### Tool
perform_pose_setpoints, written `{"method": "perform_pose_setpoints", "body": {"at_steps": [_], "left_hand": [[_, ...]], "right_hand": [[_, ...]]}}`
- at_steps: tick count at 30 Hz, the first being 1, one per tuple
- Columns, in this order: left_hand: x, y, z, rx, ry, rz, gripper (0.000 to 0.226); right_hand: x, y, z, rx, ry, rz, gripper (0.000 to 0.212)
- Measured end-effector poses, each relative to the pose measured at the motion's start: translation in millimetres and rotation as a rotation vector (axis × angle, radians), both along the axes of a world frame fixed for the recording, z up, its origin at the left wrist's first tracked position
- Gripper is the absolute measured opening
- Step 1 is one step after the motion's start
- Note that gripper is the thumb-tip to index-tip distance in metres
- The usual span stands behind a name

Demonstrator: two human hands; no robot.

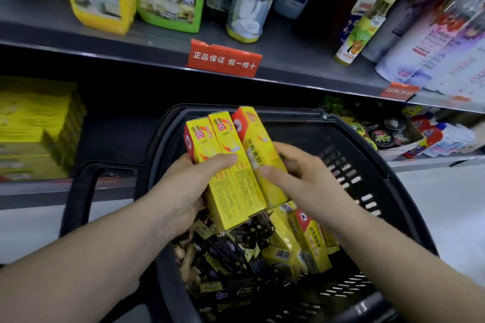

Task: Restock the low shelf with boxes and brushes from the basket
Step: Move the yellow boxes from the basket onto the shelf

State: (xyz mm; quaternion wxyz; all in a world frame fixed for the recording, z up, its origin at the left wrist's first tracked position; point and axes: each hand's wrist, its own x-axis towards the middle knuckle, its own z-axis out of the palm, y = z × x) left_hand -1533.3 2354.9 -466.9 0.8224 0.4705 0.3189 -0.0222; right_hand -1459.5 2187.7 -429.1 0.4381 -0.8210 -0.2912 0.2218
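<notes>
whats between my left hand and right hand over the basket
Three yellow boxes, fanned above the basket: the left hand grips them, the right hand pinches the rightmost. Head view.

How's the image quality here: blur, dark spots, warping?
Head view: the yellow boxes held in the left hand read fairly sharp; bottles at top right are smeared; the low shelf recess is dark; the upper shelf edge bows slightly, wide-angle distortion.

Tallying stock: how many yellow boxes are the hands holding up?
3 boxes: two in the left hand, one in the right hand. More lie in the basket.
</notes>
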Motion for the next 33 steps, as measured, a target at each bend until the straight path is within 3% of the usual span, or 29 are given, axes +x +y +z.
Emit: {"method": "perform_pose_setpoints", "body": {"at_steps": [4,10,12,14,17,20,22,27,30,33], "left_hand": [[-16.3,23.0,15.2,-0.020,-0.070,0.081,0.024],[-56.6,72.1,24.7,-0.015,-0.117,0.135,0.048],[-59.0,92.0,21.7,-0.016,-0.058,0.174,0.035],[-66.1,109.8,13.0,0.027,-0.151,0.201,0.004],[-76.3,144.3,-1.0,-0.082,-0.221,0.425,0.027],[-87.1,173.3,-19.0,-0.164,-0.073,0.570,0.024],[-101.6,189.9,-31.8,-0.251,-0.065,0.697,0.023],[-110.0,218.5,-55.3,-0.225,-0.058,1.047,0.039],[-114.1,229.8,-72.3,-0.210,-0.026,1.174,0.042],[-116.5,244.0,-83.0,-0.197,-0.007,1.223,0.047]], "right_hand": [[-23.3,33.7,3.0,0.130,0.054,0.144,0.044],[-35.6,88.7,11.7,0.143,0.185,0.323,0.053],[-37.7,110.9,12.2,0.104,0.187,0.353,0.051],[-38.7,135.6,11.5,0.040,0.160,0.349,0.047],[-35.6,177.9,8.5,-0.055,0.132,0.256,0.023],[-33.1,225.0,4.4,-0.133,0.029,0.268,0.012],[-34.1,255.6,-3.4,-0.180,-0.113,0.330,0.016],[-29.2,330.0,-40.1,-0.266,-0.486,0.419,0.030],[-22.2,372.4,-68.5,-0.387,-0.538,0.474,0.037],[-22.7,400.4,-95.4,-0.499,-0.430,0.515,0.043]]}}
